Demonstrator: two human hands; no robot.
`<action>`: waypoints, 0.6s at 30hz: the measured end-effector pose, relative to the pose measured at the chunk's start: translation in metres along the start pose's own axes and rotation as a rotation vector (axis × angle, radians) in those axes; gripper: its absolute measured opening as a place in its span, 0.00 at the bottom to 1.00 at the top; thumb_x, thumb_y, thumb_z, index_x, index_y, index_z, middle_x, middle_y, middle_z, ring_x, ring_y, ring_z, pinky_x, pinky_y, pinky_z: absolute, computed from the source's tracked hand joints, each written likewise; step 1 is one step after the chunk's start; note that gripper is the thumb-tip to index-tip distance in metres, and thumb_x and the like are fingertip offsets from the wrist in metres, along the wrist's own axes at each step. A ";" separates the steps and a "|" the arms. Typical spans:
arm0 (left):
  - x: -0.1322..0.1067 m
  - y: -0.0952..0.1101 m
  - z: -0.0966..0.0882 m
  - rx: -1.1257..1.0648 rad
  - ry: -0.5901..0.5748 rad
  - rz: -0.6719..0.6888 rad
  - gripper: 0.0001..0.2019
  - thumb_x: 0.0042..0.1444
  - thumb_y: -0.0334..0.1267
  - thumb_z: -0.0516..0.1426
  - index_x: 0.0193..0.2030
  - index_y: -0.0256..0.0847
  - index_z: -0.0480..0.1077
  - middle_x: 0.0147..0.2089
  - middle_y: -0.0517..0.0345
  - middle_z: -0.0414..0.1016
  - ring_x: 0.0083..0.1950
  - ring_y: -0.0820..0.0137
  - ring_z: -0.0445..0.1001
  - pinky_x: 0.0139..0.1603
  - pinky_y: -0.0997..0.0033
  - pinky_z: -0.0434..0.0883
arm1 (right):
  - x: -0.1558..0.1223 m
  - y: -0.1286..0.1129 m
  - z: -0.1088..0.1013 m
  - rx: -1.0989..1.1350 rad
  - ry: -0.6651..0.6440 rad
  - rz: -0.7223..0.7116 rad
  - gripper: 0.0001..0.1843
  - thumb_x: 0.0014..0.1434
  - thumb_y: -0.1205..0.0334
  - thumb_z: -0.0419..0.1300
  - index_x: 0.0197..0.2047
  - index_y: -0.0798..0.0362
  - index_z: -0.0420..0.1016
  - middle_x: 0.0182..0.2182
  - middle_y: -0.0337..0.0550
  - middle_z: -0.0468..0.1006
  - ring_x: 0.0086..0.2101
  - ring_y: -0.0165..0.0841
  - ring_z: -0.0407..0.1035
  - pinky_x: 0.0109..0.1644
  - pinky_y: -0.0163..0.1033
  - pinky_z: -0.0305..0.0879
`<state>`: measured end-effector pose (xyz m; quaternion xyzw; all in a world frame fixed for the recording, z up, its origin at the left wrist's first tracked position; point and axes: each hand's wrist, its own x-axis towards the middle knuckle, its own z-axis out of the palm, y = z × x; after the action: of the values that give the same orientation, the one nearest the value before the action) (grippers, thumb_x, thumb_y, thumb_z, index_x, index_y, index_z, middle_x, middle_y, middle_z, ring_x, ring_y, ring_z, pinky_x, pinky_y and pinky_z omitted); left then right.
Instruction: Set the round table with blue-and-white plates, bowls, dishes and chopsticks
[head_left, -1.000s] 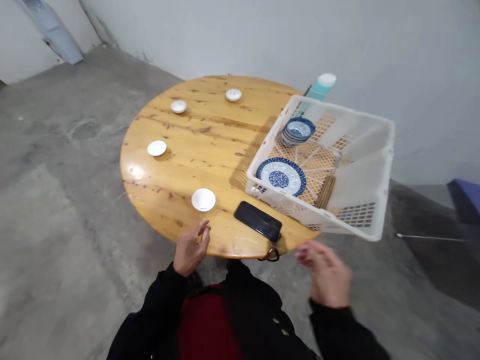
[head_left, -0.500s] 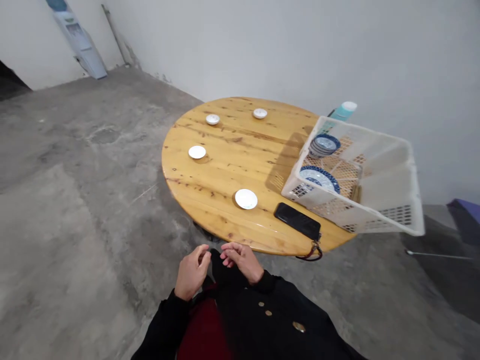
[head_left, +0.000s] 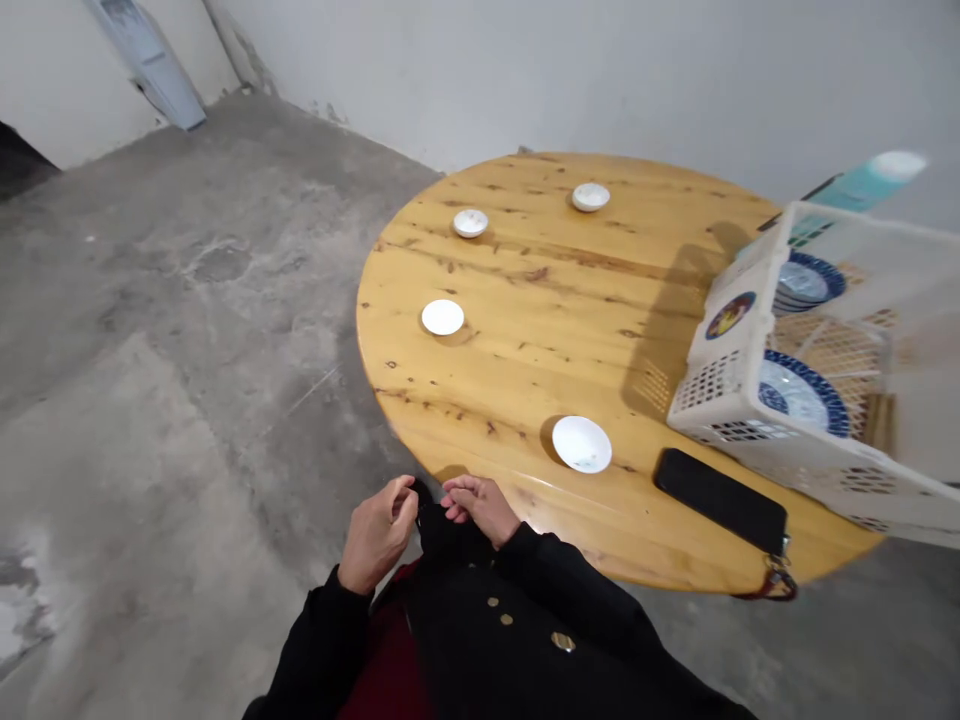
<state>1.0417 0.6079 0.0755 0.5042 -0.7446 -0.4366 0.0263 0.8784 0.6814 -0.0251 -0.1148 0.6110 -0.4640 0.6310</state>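
My left hand [head_left: 379, 535] hovers in front of my body, just off the table's near edge. Its fingers are loosely curled, with a gap to the thumb and nothing seen in them. Beside it, my right hand [head_left: 484, 510] is half curled at the edge of the round wooden table [head_left: 525, 350], its fingers slightly apart and holding nothing visible. Closest to my right hand is a small white dish [head_left: 582, 444] on the tabletop. Three more stand further off: a left dish [head_left: 442, 317], a back-left dish [head_left: 470, 223] and a back dish [head_left: 591, 197].
A white plastic basket [head_left: 724, 375] on the right holds blue-and-white bowls [head_left: 810, 280] and plates [head_left: 802, 395]. A black phone [head_left: 720, 500] with a strap lies before it. A light-blue cylindrical object [head_left: 862, 185] is behind the basket. A wall runs along the back.
My view has moved closer to the table, so the dishes, phone and basket appear larger and further right. My hands stay in nearly the same pose; the dishes keep their places on the table.
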 end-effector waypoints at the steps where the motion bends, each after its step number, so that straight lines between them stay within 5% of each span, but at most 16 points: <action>1: 0.009 -0.001 -0.010 0.008 -0.007 -0.011 0.18 0.64 0.45 0.48 0.53 0.44 0.72 0.48 0.54 0.82 0.48 0.64 0.80 0.49 0.68 0.70 | 0.009 -0.008 0.007 0.007 0.002 0.001 0.10 0.45 0.61 0.65 0.33 0.56 0.75 0.23 0.39 0.78 0.21 0.26 0.70 0.26 0.32 0.65; 12: 0.107 -0.032 -0.083 -0.030 -0.124 0.032 0.18 0.62 0.45 0.49 0.52 0.43 0.72 0.45 0.54 0.82 0.46 0.66 0.80 0.49 0.70 0.72 | 0.090 -0.061 0.090 0.068 -0.005 -0.030 0.11 0.45 0.59 0.63 0.34 0.54 0.74 0.23 0.37 0.77 0.22 0.28 0.69 0.26 0.33 0.62; 18: 0.176 -0.055 -0.155 0.023 -0.181 0.131 0.19 0.63 0.47 0.47 0.53 0.42 0.72 0.46 0.54 0.82 0.47 0.65 0.80 0.51 0.69 0.72 | 0.145 -0.086 0.156 0.131 0.037 -0.077 0.11 0.44 0.58 0.61 0.33 0.52 0.73 0.22 0.35 0.77 0.21 0.28 0.68 0.25 0.33 0.60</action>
<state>1.0698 0.3685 0.0637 0.4130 -0.7804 -0.4692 -0.0185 0.9516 0.4638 -0.0251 -0.0883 0.5859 -0.5289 0.6076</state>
